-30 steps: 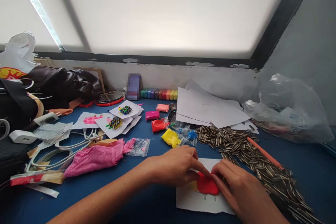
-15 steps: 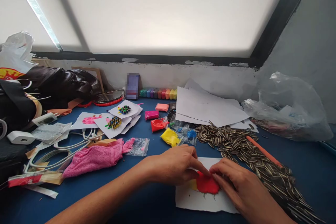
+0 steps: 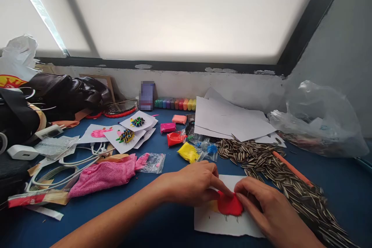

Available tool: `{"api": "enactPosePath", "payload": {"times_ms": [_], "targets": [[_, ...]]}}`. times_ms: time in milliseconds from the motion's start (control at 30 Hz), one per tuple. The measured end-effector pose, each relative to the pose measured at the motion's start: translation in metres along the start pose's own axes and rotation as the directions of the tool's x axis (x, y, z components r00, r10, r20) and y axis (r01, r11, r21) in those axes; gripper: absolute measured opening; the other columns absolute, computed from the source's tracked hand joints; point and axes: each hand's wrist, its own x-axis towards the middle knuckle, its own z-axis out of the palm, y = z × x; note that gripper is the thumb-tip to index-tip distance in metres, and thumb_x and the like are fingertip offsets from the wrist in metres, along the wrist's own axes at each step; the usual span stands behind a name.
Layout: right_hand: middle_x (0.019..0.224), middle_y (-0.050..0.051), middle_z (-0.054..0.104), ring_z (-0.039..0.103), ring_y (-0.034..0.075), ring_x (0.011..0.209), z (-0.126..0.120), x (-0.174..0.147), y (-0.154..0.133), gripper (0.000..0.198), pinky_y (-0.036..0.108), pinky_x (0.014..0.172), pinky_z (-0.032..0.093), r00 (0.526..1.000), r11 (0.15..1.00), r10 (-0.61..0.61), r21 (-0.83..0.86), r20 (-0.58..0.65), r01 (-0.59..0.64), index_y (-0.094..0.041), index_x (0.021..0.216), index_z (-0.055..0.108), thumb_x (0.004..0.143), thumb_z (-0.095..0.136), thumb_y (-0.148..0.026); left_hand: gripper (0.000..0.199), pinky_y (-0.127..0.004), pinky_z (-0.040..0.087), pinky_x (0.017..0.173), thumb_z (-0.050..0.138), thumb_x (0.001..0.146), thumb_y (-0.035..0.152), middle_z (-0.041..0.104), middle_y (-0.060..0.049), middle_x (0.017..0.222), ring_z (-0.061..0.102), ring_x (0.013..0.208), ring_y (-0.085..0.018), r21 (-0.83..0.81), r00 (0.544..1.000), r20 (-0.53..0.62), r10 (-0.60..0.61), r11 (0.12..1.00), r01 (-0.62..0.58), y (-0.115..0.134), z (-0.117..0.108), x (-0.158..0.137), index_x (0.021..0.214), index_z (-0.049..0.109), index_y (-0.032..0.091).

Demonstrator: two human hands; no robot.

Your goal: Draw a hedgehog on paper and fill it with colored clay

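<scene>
A flat red piece of modelling clay [image 3: 231, 205] lies on a white sheet of paper [image 3: 215, 224], with a yellow clay part [image 3: 214, 206] at its left and short drawn lines below. My left hand [image 3: 194, 184] is curled over the sheet, its index fingertip pressing the red clay's upper edge and its thumb close by. At the right edge of that clay, my right hand [image 3: 263, 205] is closed in a pinch, thumb and index finger touching it. The fingers partly hide the clay and the paper.
Sunflower seeds [image 3: 279, 174] spread along the right, with an orange stick [image 3: 293, 168] on them. Yellow clay [image 3: 188, 152] and red clay [image 3: 176, 138] packs lie ahead. Decorated papers [image 3: 124, 139], a pink cloth [image 3: 104, 175] and white cables [image 3: 62, 162] lie left; a plastic bag [image 3: 322, 120] stands right.
My right hand has shifted very slightly along the red clay's right edge, and its fingertips are a little farther from the left index finger. The left hand stays in place.
</scene>
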Motion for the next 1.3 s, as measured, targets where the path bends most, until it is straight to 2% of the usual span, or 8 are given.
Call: {"api": "enactPosePath", "payload": {"times_ms": [200,500,667,833,1067,1300], "targets": [[0.089,0.003,0.067,0.065,0.017,0.081,-0.0044,-0.0002,0.0051,0.028,0.028,0.072,0.051,0.998,0.997,-0.052,0.062,0.037,0.049,-0.026,0.094,0.066,0.096,0.039,-0.020,0.034,-0.025,0.040,0.084,0.059,0.091,0.015,0.055,-0.004,0.096,0.052,0.092,-0.016,-0.069,0.999,0.038,-0.030,0.997,0.032,0.0024,-0.0070,-0.0024,0.120,0.067,0.030],[0.085,0.003,0.067,0.064,0.017,0.075,-0.0009,-0.0007,0.0017,0.025,0.027,0.066,0.049,0.999,0.999,-0.036,-0.003,0.012,0.037,-0.023,0.085,0.063,0.095,0.041,-0.018,0.031,-0.024,0.039,0.079,0.061,0.089,0.016,0.053,-0.003,0.088,0.051,0.087,-0.015,-0.082,0.999,0.041,-0.005,0.997,0.009,0.0037,-0.0061,-0.0028,0.115,0.069,0.031],[0.089,0.003,0.065,0.064,0.017,0.079,-0.0020,-0.0014,0.0052,0.028,0.028,0.071,0.051,0.997,0.999,-0.052,0.012,0.055,0.051,-0.024,0.091,0.065,0.096,0.039,-0.018,0.033,-0.024,0.038,0.078,0.063,0.089,0.022,0.051,-0.003,0.087,0.050,0.084,-0.015,-0.044,1.000,0.016,-0.010,0.999,0.011,0.0004,-0.0014,-0.0024,0.120,0.066,0.034],[0.092,0.003,0.065,0.065,0.017,0.082,-0.0067,-0.0032,0.0080,0.028,0.028,0.073,0.052,0.994,0.996,-0.068,0.055,0.089,0.063,-0.027,0.098,0.068,0.096,0.041,-0.021,0.030,-0.025,0.038,0.078,0.061,0.091,0.025,0.052,-0.004,0.089,0.050,0.085,-0.016,-0.011,1.000,0.014,-0.024,1.000,0.024,0.0019,-0.0001,-0.0017,0.120,0.067,0.031],[0.092,0.004,0.064,0.065,0.017,0.076,-0.0042,-0.0051,0.0085,0.031,0.028,0.066,0.050,0.996,0.997,-0.073,-0.010,0.048,0.073,-0.028,0.100,0.069,0.097,0.039,-0.020,0.029,-0.025,0.039,0.079,0.061,0.091,0.025,0.053,-0.004,0.090,0.051,0.085,-0.016,0.001,0.999,0.025,-0.031,1.000,0.031,0.0062,-0.0028,-0.0012,0.119,0.067,0.031],[0.091,0.003,0.062,0.064,0.017,0.076,-0.0045,-0.0033,0.0078,0.027,0.029,0.066,0.049,0.992,0.986,-0.083,-0.137,0.095,0.096,-0.026,0.095,0.065,0.097,0.039,-0.019,0.031,-0.025,0.039,0.079,0.061,0.091,0.026,0.053,-0.004,0.089,0.051,0.085,-0.016,0.017,0.999,0.029,-0.031,0.999,0.030,0.0057,-0.0034,-0.0015,0.122,0.066,0.031]]}}
